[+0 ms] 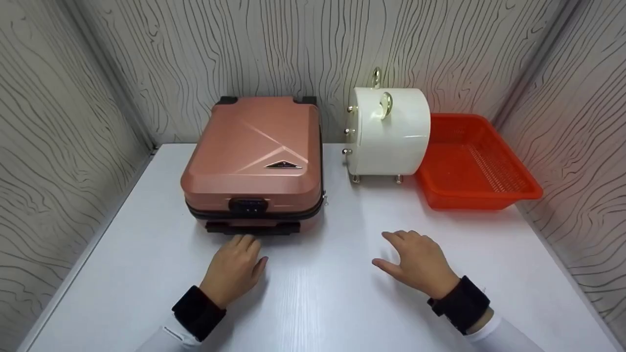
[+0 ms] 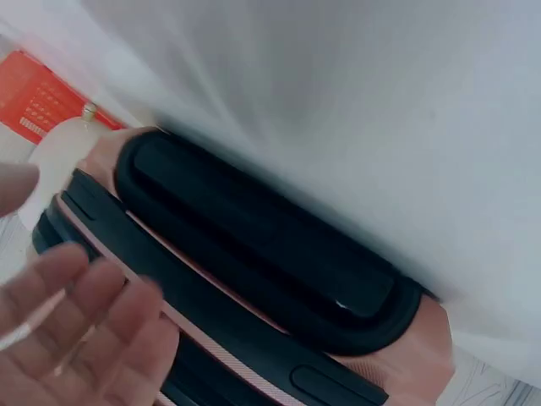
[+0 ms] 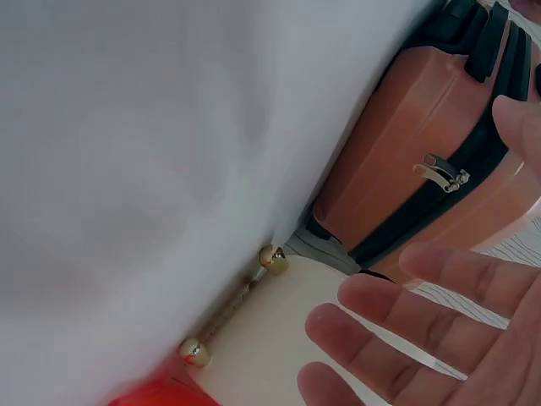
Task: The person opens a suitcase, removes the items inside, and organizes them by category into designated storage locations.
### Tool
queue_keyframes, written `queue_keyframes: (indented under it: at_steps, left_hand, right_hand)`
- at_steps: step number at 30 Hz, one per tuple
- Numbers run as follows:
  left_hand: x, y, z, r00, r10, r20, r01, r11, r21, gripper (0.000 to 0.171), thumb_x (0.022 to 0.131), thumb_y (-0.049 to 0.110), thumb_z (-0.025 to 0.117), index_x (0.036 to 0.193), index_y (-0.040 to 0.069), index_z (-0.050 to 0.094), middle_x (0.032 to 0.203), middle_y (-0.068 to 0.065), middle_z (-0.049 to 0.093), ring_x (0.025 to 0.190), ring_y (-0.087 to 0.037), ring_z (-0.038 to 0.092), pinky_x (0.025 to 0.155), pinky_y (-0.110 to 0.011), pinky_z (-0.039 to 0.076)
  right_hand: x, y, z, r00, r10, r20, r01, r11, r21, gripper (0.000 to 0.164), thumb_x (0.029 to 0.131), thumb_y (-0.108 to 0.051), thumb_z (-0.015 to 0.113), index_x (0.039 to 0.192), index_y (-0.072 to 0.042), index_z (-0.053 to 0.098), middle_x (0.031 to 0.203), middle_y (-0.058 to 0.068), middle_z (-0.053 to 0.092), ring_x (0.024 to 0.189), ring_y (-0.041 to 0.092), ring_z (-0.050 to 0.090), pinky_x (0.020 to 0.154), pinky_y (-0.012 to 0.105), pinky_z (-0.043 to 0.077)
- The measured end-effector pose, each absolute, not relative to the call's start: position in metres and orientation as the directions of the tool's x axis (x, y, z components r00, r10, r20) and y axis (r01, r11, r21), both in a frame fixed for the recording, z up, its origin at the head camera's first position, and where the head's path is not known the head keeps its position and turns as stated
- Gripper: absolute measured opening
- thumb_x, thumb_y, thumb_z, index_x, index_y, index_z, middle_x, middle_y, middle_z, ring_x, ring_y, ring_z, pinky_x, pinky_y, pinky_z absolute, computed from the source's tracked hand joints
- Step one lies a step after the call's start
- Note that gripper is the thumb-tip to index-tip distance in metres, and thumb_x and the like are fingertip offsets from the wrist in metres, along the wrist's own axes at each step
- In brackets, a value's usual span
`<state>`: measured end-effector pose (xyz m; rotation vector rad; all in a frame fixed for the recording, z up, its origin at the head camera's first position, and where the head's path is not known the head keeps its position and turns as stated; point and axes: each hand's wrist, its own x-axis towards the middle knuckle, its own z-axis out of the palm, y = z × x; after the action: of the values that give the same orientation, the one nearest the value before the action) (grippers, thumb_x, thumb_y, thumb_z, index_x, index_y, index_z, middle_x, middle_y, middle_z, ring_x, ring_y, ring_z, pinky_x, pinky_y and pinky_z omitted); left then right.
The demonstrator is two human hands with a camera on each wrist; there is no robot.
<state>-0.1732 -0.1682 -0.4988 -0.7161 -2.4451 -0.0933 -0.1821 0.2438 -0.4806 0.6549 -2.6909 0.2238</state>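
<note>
The rose-pink hard-shell suitcase (image 1: 254, 142) lies at left; my left hand (image 1: 233, 269) just beside its near side and right hand (image 1: 421, 265) are empty, thumbs and fingers apart. I should approach it evenly, gently.

On the surface (image 1: 303, 308), the suitcase (image 1: 254, 142) lies to the left, the canister (image 1: 393, 139) stands to its right across a gap, and the basket (image 1: 469, 201) sits farthest right, just beside the canister. A wall (image 1: 323, 49) rises behind all three. Of the hands, the left hand (image 1: 234, 269) is just before the suitcase, the right hand (image 1: 419, 264) before the canister and basket, apart from both.
</note>
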Motion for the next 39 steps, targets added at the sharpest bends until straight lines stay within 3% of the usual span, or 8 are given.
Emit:
queue_keyframes:
  at_steps: [5, 12, 16, 20, 24, 31, 39]
  left_hand:
    - [-0.189, -0.169, -0.496, -0.73, 0.442, 0.522, 0.465, 0.88, -0.095, 0.04, 0.091, 0.019, 0.087, 0.118, -0.006, 0.072, 0.105, -0.017, 0.07, 0.096, -0.033, 0.069, 0.086, -0.045, 0.061]
    - [-0.2, -0.17, -0.497, -0.742, 0.427, 0.516, 0.433, 0.894, -0.118, 0.03, 0.095, 0.021, 0.084, 0.107, -0.004, 0.071, 0.097, -0.018, 0.069, 0.09, -0.035, 0.069, 0.083, -0.049, 0.061]
    - [-0.206, -0.171, -0.499, -0.73, 0.433, 0.529, 0.422, 0.894, -0.15, 0.024, 0.096, 0.016, 0.082, 0.1, -0.004, 0.07, 0.091, -0.016, 0.068, 0.084, -0.033, 0.065, 0.078, -0.046, 0.059]
    - [-0.211, -0.172, -0.501, -0.708, 0.469, 0.528, 0.434, 0.879, -0.199, 0.012, 0.091, 0.001, 0.08, 0.096, -0.004, 0.069, 0.089, -0.015, 0.067, 0.082, -0.031, 0.063, 0.074, -0.043, 0.058]
    - [-0.215, -0.173, -0.501, -0.69, 0.489, 0.534, 0.449, 0.867, -0.214, 0.013, 0.083, -0.008, 0.077, 0.093, -0.003, 0.071, 0.088, -0.015, 0.068, 0.081, -0.031, 0.064, 0.074, -0.043, 0.059]
    - [-0.216, -0.172, -0.499, -0.681, 0.476, 0.556, 0.451, 0.871, -0.194, 0.01, 0.084, -0.004, 0.08, 0.092, -0.001, 0.074, 0.086, -0.013, 0.071, 0.079, -0.03, 0.066, 0.075, -0.041, 0.06]
    - [-0.216, -0.176, -0.503, -0.683, 0.453, 0.573, 0.46, 0.876, -0.146, 0.011, 0.092, 0.006, 0.082, 0.098, -0.001, 0.075, 0.088, -0.013, 0.072, 0.081, -0.031, 0.068, 0.076, -0.043, 0.06]
  right_hand:
    - [-0.189, 0.232, -0.483, -0.849, -0.42, 0.321, -0.477, 0.87, -0.124, 0.049, 0.09, -0.043, 0.086, 0.12, -0.005, 0.078, 0.108, 0.013, 0.082, 0.096, 0.033, 0.077, 0.08, 0.049, 0.064]
    - [-0.219, 0.214, -0.481, -0.884, -0.418, 0.208, -0.466, 0.822, -0.328, 0.036, 0.097, -0.033, 0.081, 0.117, -0.004, 0.079, 0.096, 0.011, 0.079, 0.08, 0.021, 0.07, 0.072, 0.041, 0.06]
    - [-0.241, 0.202, -0.478, -0.89, -0.421, 0.176, -0.454, 0.783, -0.426, 0.032, 0.099, -0.028, 0.08, 0.117, -0.002, 0.079, 0.096, 0.013, 0.077, 0.082, 0.02, 0.067, 0.077, 0.042, 0.059]
    - [-0.257, 0.189, -0.475, -0.892, -0.418, 0.171, -0.445, 0.749, -0.491, 0.033, 0.1, -0.026, 0.079, 0.119, 0.001, 0.077, 0.099, 0.014, 0.077, 0.087, 0.026, 0.07, 0.083, 0.046, 0.06]
    - [-0.272, 0.176, -0.473, -0.898, -0.402, 0.178, -0.429, 0.713, -0.555, 0.037, 0.101, -0.025, 0.078, 0.125, 0.003, 0.074, 0.102, 0.014, 0.076, 0.088, 0.026, 0.07, 0.084, 0.047, 0.059]
    - [-0.292, 0.152, -0.475, -0.896, -0.388, 0.216, -0.435, 0.671, -0.6, 0.035, 0.103, -0.021, 0.073, 0.126, 0.006, 0.072, 0.111, 0.02, 0.076, 0.092, 0.029, 0.07, 0.087, 0.048, 0.058]
    - [-0.299, 0.136, -0.477, -0.887, -0.375, 0.27, -0.458, 0.633, -0.624, 0.015, 0.104, -0.012, 0.07, 0.104, 0.0, 0.078, 0.098, 0.012, 0.077, 0.086, 0.022, 0.066, 0.08, 0.041, 0.056]
